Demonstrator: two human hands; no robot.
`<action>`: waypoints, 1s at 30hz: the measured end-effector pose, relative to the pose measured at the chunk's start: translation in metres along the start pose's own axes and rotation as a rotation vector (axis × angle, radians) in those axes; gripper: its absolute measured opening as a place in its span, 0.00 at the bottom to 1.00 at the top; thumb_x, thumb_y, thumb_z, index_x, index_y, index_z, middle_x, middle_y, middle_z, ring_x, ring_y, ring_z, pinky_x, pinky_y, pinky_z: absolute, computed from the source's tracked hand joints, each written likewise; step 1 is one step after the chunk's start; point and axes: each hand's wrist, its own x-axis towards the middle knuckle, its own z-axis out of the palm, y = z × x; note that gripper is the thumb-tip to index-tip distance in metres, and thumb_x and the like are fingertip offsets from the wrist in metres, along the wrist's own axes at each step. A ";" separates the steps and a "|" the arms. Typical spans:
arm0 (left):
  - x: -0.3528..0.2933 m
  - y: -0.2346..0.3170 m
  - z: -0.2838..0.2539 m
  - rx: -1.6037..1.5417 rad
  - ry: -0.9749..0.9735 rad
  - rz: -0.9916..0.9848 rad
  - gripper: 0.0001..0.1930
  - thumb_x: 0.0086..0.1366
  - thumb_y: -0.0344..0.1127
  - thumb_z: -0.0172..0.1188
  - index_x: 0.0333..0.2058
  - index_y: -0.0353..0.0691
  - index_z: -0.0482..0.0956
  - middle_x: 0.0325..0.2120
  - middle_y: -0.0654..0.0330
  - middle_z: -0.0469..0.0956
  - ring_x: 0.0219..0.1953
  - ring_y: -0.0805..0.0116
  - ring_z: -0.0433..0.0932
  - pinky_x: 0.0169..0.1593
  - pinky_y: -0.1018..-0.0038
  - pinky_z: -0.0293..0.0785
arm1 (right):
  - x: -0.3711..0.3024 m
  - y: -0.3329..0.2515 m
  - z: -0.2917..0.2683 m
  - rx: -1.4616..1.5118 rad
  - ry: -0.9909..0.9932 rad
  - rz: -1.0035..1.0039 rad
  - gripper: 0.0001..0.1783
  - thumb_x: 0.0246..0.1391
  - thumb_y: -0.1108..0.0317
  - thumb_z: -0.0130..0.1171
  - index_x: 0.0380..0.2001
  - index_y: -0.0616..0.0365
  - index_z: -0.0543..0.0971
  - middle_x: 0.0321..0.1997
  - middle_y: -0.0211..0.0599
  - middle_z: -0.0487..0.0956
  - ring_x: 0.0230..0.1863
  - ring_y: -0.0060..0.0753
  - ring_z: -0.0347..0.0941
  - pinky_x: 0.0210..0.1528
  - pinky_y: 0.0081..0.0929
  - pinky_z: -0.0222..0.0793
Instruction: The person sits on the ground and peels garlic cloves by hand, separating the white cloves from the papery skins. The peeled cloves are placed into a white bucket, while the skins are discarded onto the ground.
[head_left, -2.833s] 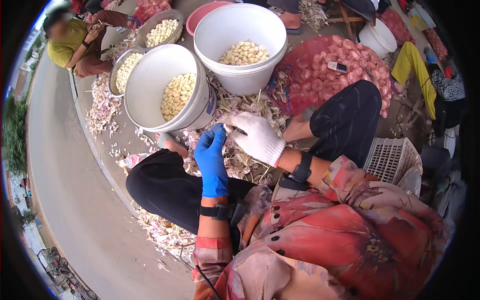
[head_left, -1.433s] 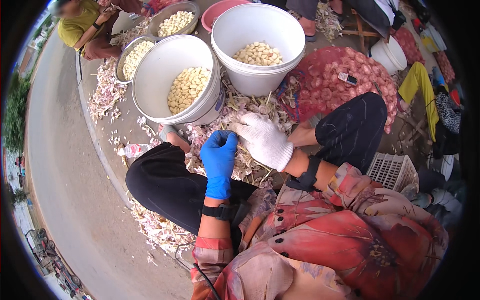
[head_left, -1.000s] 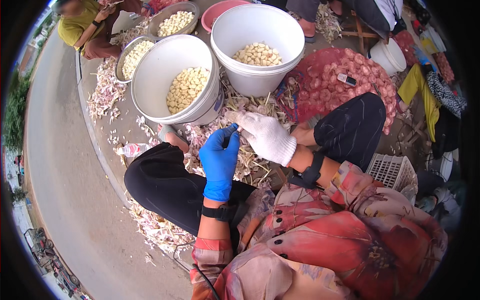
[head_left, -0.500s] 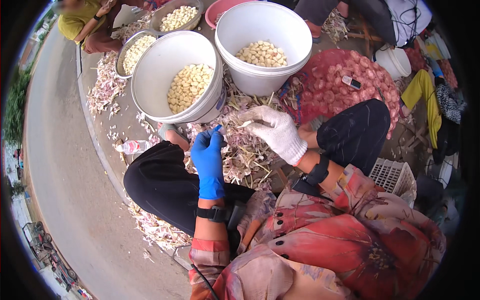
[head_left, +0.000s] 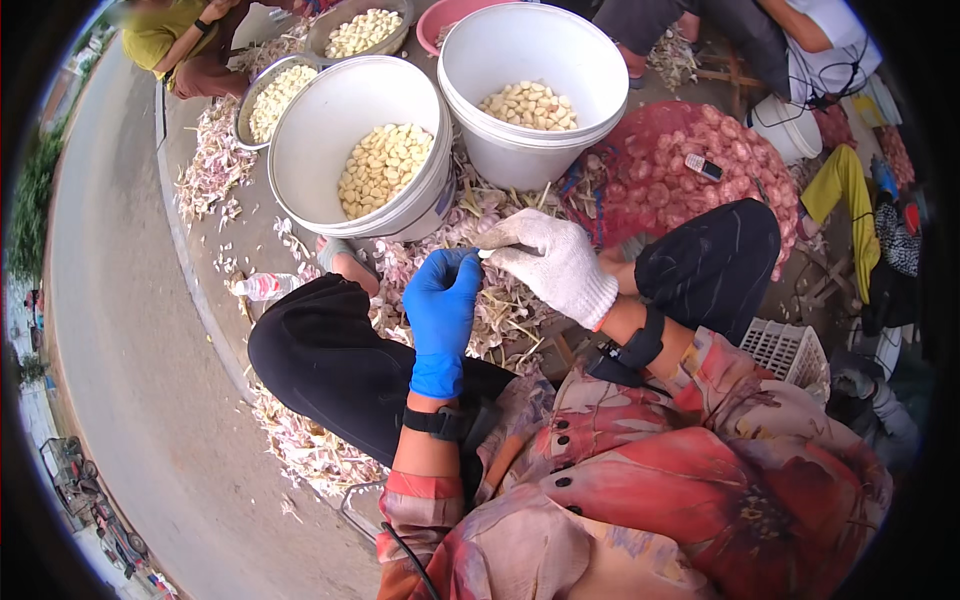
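Observation:
My left hand (head_left: 443, 300), in a blue rubber glove, is closed in a pinch. Its fingertips meet those of my right hand (head_left: 548, 262), which wears a white knit glove. A small pale garlic clove (head_left: 486, 254) shows between the two hands; the fingers cover most of it. Below them, garlic skins and dry stalks (head_left: 510, 315) lie heaped between my knees. Just beyond stand two white buckets, the left bucket (head_left: 300, 150) tilted toward me and the right bucket (head_left: 540, 45) behind it. Peeled cloves (head_left: 385, 170) lie in the left one, and more cloves (head_left: 530, 105) in the right.
A red mesh sack of garlic bulbs (head_left: 660, 165) lies at the right, with a phone (head_left: 703, 167) on top. Bowls of cloves (head_left: 363, 33) stand at the back. A plastic bottle (head_left: 265, 287) lies by my left knee, a white basket (head_left: 782, 350) at my right. Other people sit nearby.
My left hand has moved right and slightly up to meet my right hand, which has stayed nearly in place. The gap between their fingertips has closed around the clove.

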 end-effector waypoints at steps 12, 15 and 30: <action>-0.007 0.014 -0.016 0.005 0.001 0.058 0.07 0.68 0.32 0.57 0.36 0.34 0.80 0.28 0.64 0.79 0.30 0.77 0.74 0.37 0.80 0.70 | 0.003 -0.003 0.024 0.916 -0.120 0.637 0.13 0.63 0.72 0.56 0.48 0.65 0.78 0.43 0.36 0.82 0.42 0.27 0.79 0.44 0.27 0.78; -0.002 0.011 -0.016 -0.317 -0.036 0.124 0.08 0.68 0.32 0.56 0.35 0.33 0.80 0.26 0.64 0.78 0.28 0.78 0.72 0.36 0.80 0.68 | 0.004 0.016 0.017 1.297 -0.120 0.639 0.12 0.63 0.74 0.55 0.48 0.67 0.77 0.45 0.40 0.80 0.44 0.31 0.79 0.46 0.28 0.78; -0.004 0.004 -0.006 -0.006 0.079 0.034 0.07 0.65 0.29 0.63 0.39 0.31 0.81 0.30 0.65 0.81 0.30 0.80 0.75 0.38 0.82 0.73 | 0.001 -0.006 0.023 -0.334 0.112 -0.275 0.16 0.49 0.77 0.59 0.44 0.55 0.82 0.41 0.44 0.82 0.42 0.51 0.79 0.45 0.41 0.76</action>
